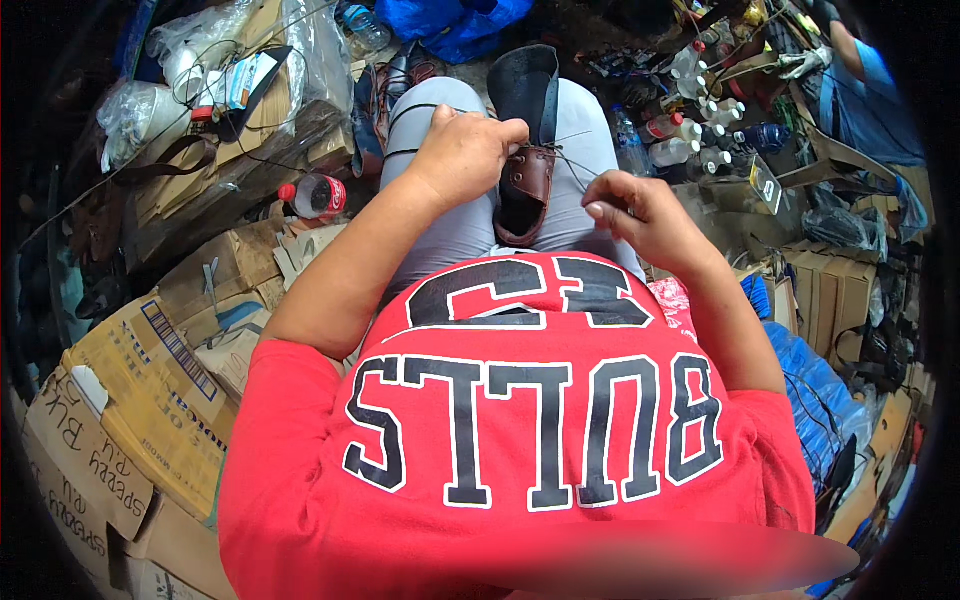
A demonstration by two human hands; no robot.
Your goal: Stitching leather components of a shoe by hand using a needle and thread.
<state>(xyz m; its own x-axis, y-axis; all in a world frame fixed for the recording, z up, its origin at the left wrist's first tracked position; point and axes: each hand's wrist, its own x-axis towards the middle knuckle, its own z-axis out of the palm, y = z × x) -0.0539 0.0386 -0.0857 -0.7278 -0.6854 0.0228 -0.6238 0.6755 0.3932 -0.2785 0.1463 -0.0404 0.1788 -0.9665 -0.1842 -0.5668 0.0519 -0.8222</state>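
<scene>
A brown leather shoe with lace eyelets lies between my thighs, its dark opening toward me. My left hand is closed at the shoe's left side, its fingertips against the leather near the eyelets. Thin dark lace runs from the eyelets toward my right hand, whose fingers are curled together around its end, just right of the shoe. Beyond the shoe, a black leather piece rests against my right thigh. A dark band crosses my left thigh.
To the left lie a cola bottle with a red cap and cardboard boxes. Several small bottles crowd the floor at the far right. More cardboard and blue plastic lie at my right. A blue bag sits ahead.
</scene>
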